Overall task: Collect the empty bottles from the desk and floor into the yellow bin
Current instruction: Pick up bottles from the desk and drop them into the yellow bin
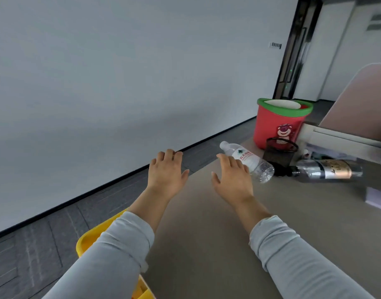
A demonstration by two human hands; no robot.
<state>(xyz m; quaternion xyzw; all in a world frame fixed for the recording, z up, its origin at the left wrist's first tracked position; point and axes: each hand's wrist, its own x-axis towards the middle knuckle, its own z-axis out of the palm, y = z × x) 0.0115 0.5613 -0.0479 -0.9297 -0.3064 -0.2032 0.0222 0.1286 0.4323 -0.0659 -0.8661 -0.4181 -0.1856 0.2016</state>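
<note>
Two hands are in view, both bare below grey sleeves, palms down. The left hand (167,169) hovers over the near-left edge of the grey-beige surface (207,234), fingers loosely spread and relaxed, holding nothing. The right hand (232,178) is likewise spread and slack, with nothing in its grasp. Its fingertips overlap the nearer bottle, and contact cannot be confirmed.

Two bottles are counted, both lying on their sides on the surface. The first is a clear plastic water bottle (250,161) with a white label bearing red characters. Its cap points away to the left and its base points right. The second is a clear bottle with a black-and-gold label (330,170), lying well to the right of the first with its dark cap pointing left.

One black mesh pen cup (279,152) stands upright between the two bottles and just behind them. One red round bin with a green rim (278,126) and a bear figure on its front stands behind the cup. One pale lilac box (377,199) lies at the right edge of the frame.

One yellow plastic bin (92,236) sits low at the left side of the surface, over the dark grey carpet floor (34,244). It is largely hidden by the left sleeve, and its contents are not discernible.
</note>
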